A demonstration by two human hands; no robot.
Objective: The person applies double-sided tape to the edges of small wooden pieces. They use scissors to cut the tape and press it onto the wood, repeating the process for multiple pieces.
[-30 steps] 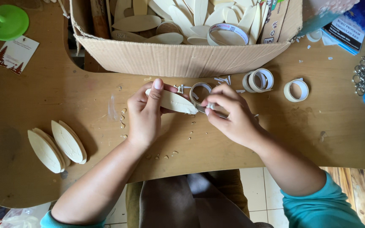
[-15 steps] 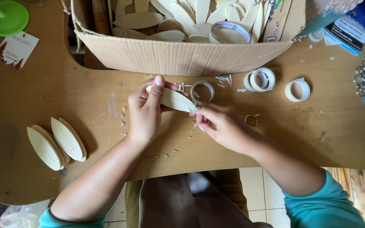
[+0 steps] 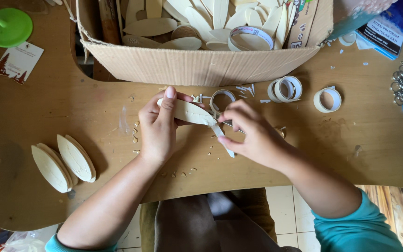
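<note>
Head view: left hand [image 3: 157, 128] grips leaf blank [image 3: 190, 112].

Leaf blank [image 3: 190, 112]: pale wooden leaf shape, pointed oval, faint veins on its face. Held in my left hand [image 3: 157, 128] above the worktop, lying nearly flat, tip pointing right.

Strip [image 3: 223, 138]: thin, whitish, narrow. Runs down-right from the leaf's tip, pinched by my right hand [image 3: 253, 135], lower end free.
</note>
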